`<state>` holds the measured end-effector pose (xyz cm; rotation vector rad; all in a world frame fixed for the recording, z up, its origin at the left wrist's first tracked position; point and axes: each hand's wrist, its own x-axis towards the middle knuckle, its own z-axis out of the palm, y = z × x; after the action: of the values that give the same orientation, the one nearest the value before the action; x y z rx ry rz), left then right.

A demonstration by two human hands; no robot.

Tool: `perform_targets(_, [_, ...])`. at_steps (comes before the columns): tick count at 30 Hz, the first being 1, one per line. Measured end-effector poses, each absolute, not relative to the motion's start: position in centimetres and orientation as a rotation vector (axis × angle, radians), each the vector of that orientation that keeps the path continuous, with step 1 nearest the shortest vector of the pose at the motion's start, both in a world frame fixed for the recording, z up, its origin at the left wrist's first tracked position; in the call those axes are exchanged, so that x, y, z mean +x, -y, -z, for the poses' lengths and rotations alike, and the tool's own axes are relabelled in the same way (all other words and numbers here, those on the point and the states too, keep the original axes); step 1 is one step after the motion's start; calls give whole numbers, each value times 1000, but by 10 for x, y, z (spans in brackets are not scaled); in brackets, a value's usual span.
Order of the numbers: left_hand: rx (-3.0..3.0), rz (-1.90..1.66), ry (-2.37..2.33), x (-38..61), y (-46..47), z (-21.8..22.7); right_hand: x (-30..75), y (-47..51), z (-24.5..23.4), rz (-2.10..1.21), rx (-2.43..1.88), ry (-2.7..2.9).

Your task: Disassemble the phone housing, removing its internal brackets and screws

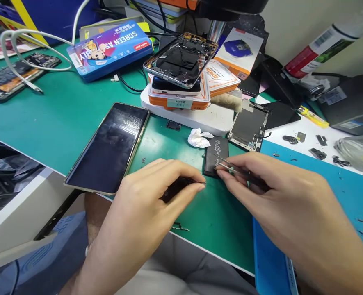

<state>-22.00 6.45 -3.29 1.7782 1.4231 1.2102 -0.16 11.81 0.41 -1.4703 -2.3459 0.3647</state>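
Tweezers [235, 169] are pinched in my right hand [292, 192]. Their tips point left, over or beside a black phone battery [217, 153] lying on the green mat; I cannot tell if they touch it. My left hand [152, 205] has thumb and forefinger closed on a small dark part [176, 186], mostly hidden by the fingers, so its kind does not show. Behind the battery lies a crumpled white tissue [199, 138]. To the left of my left hand rests a smartphone with a dark screen [109, 149].
An opened phone [181, 59] tops a stack of boxes at the back. A detached phone screen [249, 123] leans to their right. Small parts [318, 153] lie on white paper. A blue mat [332, 196] covers the right side. A white cable [35, 65] loops at the left.
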Motion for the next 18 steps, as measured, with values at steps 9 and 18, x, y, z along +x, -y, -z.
perform_targets(9, [1783,-1229,-1432,-219,-66,35,6,-116,-18,-636,-1631,2082])
perform_targets(18, [1793,-1230,-1454,-219,-64,35,17,-112,-13,-415,-1564,2281])
